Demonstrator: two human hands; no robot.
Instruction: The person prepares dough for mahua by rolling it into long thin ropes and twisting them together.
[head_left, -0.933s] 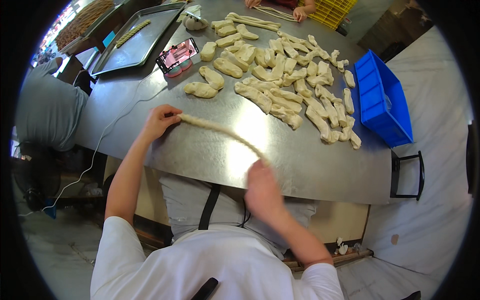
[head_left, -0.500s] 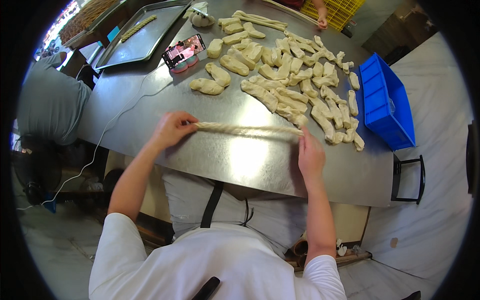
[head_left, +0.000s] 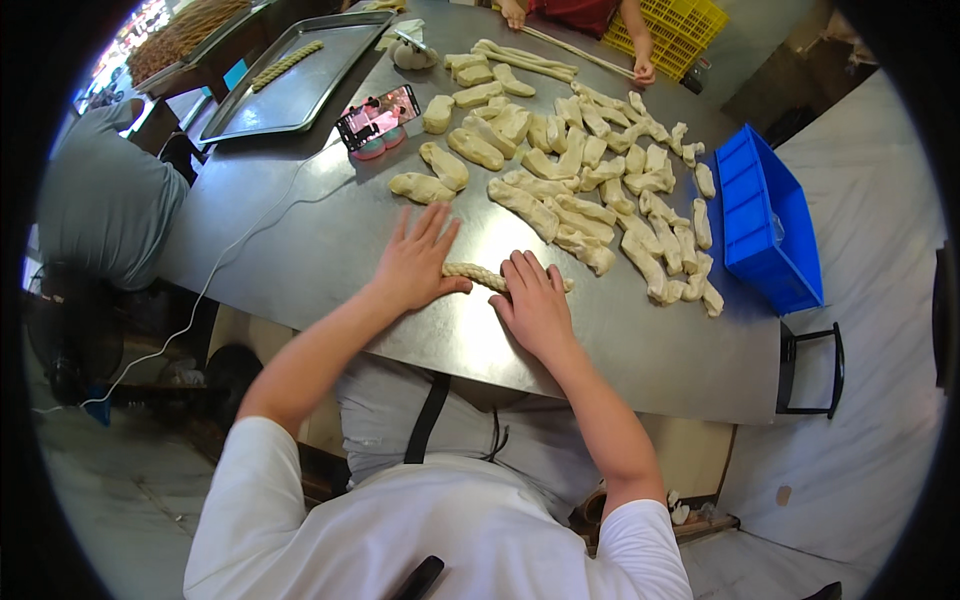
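A short, twisted rope of pale dough point(head_left: 474, 274) lies on the steel table in front of me. My left hand point(head_left: 415, 262) rests palm down at its left end, fingers spread and thumb stretched toward the twist. Over its right part lies my right hand point(head_left: 537, 302), fingers stretched out flat and pressing on the dough. A small tip of the twist shows to the right of that hand. Beyond my hands are many loose dough pieces point(head_left: 520, 208), the closest just past my right fingers.
A metal tray point(head_left: 285, 112) holding one dough twist stands at the far left. Nearby, a phone point(head_left: 378, 118) leans on a stand, its white cable point(head_left: 225, 245) crossing the table. A blue crate point(head_left: 745, 215) sits at right. Across the table, another person's hands point(head_left: 643, 72) stretch a dough strand.
The long dough strand, earlier stretched between my two hands, is now a shorter, thicker twist on the table. My hands have come closer together and flattened. The other person's second hand has come into view.
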